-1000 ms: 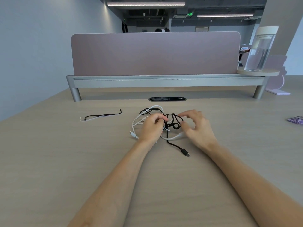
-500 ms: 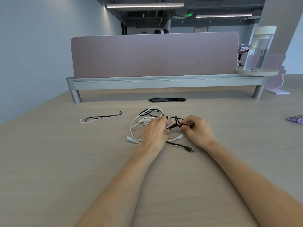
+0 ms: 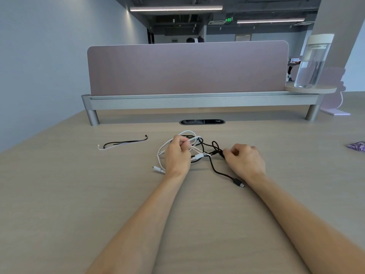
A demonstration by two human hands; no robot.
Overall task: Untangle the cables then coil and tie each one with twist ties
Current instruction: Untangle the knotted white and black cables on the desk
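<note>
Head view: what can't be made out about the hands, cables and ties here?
Left hand: its back hides the fingertips, so which white cable strands it pinches is unclear.
Right hand: curled fingers hide its grip on the black cable.
Tangle between the hands: crossings too small to trace.
Twist ties: too thin to count.
Purple item: cut off by the right edge.

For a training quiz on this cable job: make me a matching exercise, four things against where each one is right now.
Things:
1 white cable
2 black cable
3 twist ties
4 clear bottle

Places:
A on the round shelf, far right
B pinched by the right hand
C loose on the desk, to the left
D held in the left hand

Pairs: 1-D, 2-B, 3-C, 4-A
</note>
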